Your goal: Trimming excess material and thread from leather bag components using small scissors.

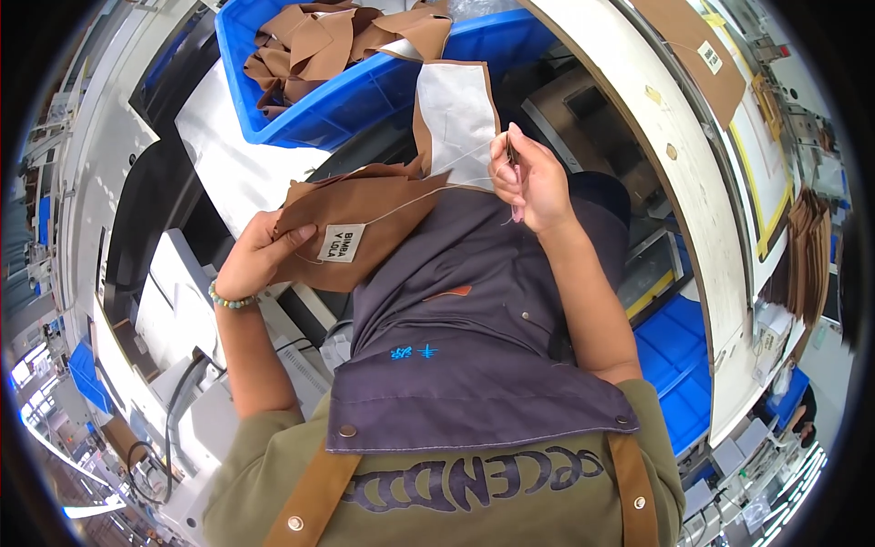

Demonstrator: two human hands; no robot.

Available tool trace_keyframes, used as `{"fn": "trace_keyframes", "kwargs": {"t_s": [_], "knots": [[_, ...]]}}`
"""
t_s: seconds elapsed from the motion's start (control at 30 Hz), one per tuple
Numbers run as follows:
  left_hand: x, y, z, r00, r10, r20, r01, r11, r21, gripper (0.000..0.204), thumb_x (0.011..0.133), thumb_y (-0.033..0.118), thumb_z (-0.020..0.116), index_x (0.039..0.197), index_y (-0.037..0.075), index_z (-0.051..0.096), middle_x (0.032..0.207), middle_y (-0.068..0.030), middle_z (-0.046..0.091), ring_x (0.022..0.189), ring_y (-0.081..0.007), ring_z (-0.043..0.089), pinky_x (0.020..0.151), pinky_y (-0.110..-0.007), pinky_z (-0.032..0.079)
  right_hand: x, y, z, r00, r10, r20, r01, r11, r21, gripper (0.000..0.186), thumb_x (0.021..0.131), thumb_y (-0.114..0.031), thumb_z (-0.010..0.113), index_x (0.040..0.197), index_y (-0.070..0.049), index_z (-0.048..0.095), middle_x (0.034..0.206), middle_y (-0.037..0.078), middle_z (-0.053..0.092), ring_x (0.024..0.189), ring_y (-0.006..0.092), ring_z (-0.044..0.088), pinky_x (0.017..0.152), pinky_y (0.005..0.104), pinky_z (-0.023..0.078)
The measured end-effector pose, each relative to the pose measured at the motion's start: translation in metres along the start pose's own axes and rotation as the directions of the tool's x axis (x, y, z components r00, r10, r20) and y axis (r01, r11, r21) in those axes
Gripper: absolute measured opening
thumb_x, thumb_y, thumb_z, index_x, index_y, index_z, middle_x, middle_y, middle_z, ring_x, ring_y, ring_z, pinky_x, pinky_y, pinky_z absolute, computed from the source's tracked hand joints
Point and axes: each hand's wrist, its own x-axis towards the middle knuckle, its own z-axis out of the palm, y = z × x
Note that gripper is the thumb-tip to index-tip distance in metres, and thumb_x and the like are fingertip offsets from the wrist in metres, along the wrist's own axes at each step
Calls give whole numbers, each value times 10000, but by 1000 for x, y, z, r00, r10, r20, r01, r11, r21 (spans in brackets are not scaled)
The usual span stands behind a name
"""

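My left hand (253, 251) grips a brown fabric piece (383, 210), thumb on its face beside a sewn white label (343, 243). A pale thread (406, 201) runs from the label toward my raised right hand (533, 182). The fingers of that hand are closed on a small metal tool (513, 155) with a pink part, too small to identify exactly, and the thread passes by the fingertips. Behind both hands, over the dark grey apron on my lap, lies another brown piece with a white backing (456, 114).
A blue crate (319, 128) of brown pieces stands at the top. A pale curved table edge (679, 210) runs down the right, bearing a labelled brown piece (693, 50). Blue bins (670, 365) sit low right; white machinery (173, 301) is at left. Another person (802, 424) is at the far right.
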Motion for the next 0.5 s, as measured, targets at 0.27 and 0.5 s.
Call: {"fn": "trace_keyframes", "kwargs": {"t_s": [0.27, 0.5], "knots": [[-11, 28, 0, 988, 107, 115, -123, 981, 148, 201, 987, 150, 626, 1001, -48, 657, 770, -17, 625, 706, -73, 512, 636, -253, 431, -3, -2, 19, 898, -435, 61, 168, 213, -962, 324, 971, -237, 673, 813, 44, 636, 643, 159, 614, 528, 206, 560, 533, 335, 415], [-13, 28, -6, 992, 120, -25, -115, 982, 152, 224, 999, 160, 623, 1033, -57, 666, 694, 1, 576, 656, -67, 485, 603, -247, 412, -3, -8, 17, 907, -404, 118, 208, 187, -960, 308, 941, -221, 699, 818, 51, 624, 694, 222, 622, 568, 325, 584, 569, 380, 454]]}}
